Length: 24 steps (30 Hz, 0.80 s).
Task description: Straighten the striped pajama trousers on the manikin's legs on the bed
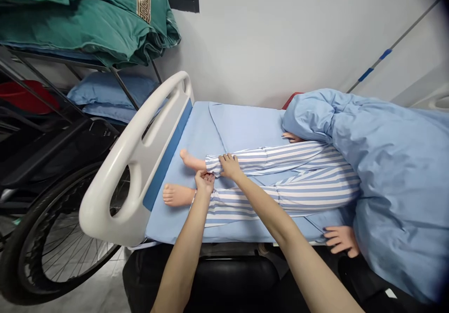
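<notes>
A manikin lies on the bed in blue-and-white striped trousers (308, 200), its bare feet toward the footboard. My left hand (205, 182) is turned palm up at the hem of the far trouser leg, beside the manikin's far foot (192, 161). Its fingers are curled against the cloth and partly hidden. Just to the right, my right hand (230, 165) lies over the same trouser leg above the ankle, fingers bent round it. The near foot (178, 195) rests on the sheet, left of my left wrist.
A white footboard (135, 140) closes the bed's left end, with a wheelchair wheel (52, 275) beyond it. A bunched blue quilt (396, 163) covers the manikin's upper body; one manikin hand (342, 240) sticks out at the near edge. Green bedding (87, 23) sits on a rack.
</notes>
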Available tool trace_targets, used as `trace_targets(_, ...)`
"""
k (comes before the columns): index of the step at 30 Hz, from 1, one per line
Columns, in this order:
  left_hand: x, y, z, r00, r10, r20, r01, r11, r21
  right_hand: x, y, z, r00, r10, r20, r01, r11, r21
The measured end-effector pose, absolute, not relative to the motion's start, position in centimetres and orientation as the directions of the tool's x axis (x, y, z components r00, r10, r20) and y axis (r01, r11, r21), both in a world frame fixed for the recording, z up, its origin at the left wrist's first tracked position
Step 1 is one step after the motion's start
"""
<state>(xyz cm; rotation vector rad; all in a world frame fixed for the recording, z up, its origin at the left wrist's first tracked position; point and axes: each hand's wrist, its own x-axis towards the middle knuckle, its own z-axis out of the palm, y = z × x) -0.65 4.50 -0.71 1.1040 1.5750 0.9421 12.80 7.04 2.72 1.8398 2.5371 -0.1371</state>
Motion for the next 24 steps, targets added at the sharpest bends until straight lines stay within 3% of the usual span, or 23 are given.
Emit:
trace_targets(5,-1.3,6.5,-0.7,-0.171,0.868,-0.467,-0.085,0.459,0.884,11.6,9.5,0.7,-0.277,0.961,-0.003,0.961,0.277,-0.012)
trace_targets(9,-1.0,9.6,0.2,-0.192,0.769,-0.610,-0.403,0.505,0.763,11.1,11.5,0.1,-0.222,0.973,0.058,0.974,0.224,-0.040)
trace_targets(15,0.7,9.7,0.6,-0.370,0.734,-0.569,-0.418,0.416,0.808,12.2,12.7,0.1,-0.260,0.963,0.075,0.951,0.269,-0.156)
trace_targets(19,1.4,9.0,2.0,-0.540,0.762,-0.357,-0.377,0.160,0.912,12.6,13.4,2.7,-0.250,0.956,0.154,0.848,0.293,-0.442)
trace_targets(24,3.1,13.1,4.0,-0.504,0.859,0.090,-0.114,-0.170,0.979,11.3,16.4,4.3,-0.013,0.955,0.296,0.603,0.244,-0.760)
